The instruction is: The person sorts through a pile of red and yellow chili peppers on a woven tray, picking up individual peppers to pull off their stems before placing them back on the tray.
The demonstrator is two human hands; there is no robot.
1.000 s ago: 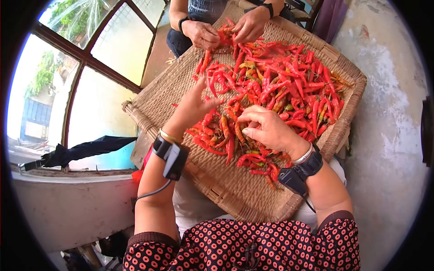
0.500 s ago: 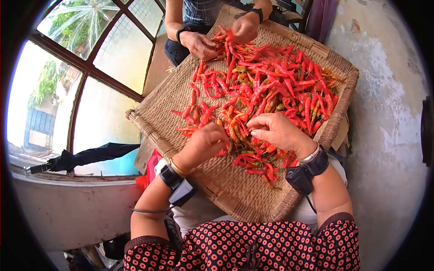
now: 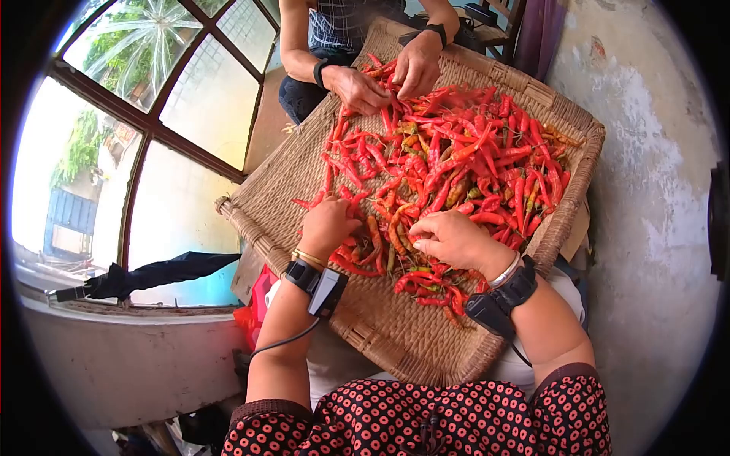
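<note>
L hand [image 3: 327, 226] shifted left | chilies [image 3: 465, 154] glossy, curved | tray [image 3: 384, 323] woven, rect.

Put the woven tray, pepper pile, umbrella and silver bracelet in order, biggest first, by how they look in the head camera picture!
1. Woven tray
2. Pepper pile
3. Umbrella
4. Silver bracelet

Daylight glares through the window [image 3: 152, 125] amid dark, fisheye-curved edges.
</note>
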